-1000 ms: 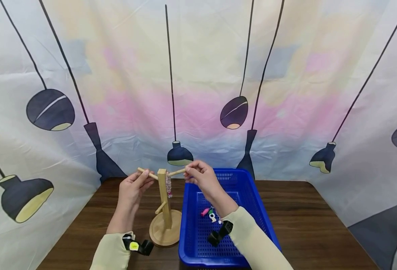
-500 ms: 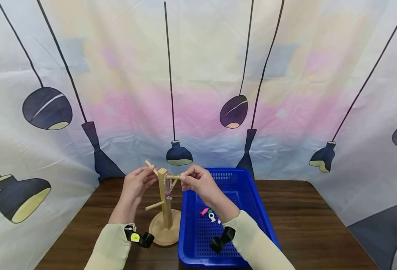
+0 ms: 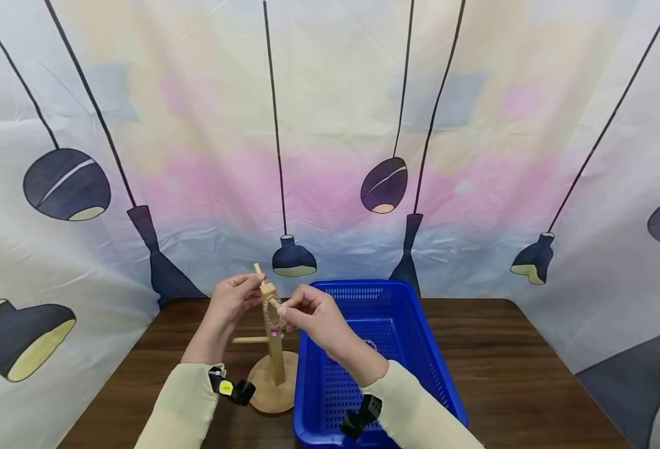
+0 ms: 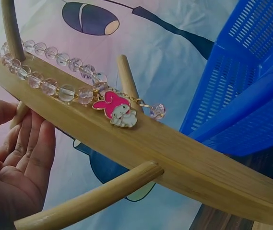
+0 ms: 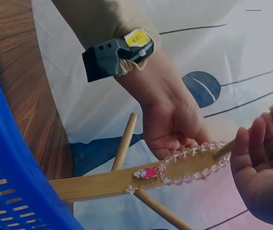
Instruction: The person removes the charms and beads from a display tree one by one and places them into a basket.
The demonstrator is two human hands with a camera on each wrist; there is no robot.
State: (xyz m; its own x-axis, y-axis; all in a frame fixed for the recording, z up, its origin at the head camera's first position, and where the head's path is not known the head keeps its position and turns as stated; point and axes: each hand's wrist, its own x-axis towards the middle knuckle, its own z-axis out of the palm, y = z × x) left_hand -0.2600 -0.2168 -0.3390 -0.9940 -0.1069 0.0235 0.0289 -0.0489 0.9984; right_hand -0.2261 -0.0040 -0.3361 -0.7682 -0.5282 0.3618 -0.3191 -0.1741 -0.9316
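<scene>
A wooden jewellery stand (image 3: 275, 362) with a round base is upright on the table, pegs sticking out of its post. My left hand (image 3: 230, 305) pinches the far top peg between thumb and fingers. On the near side, my right hand (image 3: 318, 317) grips the end of the other top peg. From that near peg hangs a clear pale-pink beaded bracelet (image 4: 48, 86). Its pink-and-white character charm (image 4: 122, 117) lies against the post in the left wrist view, beside a short chain ending in one bead. Two lower pegs (image 4: 88, 196) stick out beneath.
Right beside the stand is a blue perforated basket (image 3: 442, 368). My right forearm covers most of what lies in it; a bit of beading (image 3: 370, 344) shows. A dark wooden table (image 3: 509, 374) carries both, and a lamp-printed curtain (image 3: 335, 125) hangs behind.
The stand's post and pegs have turned: the left peg has swung away and the right peg toward me, both hands moving along. The bracelet has come round to the near side.
</scene>
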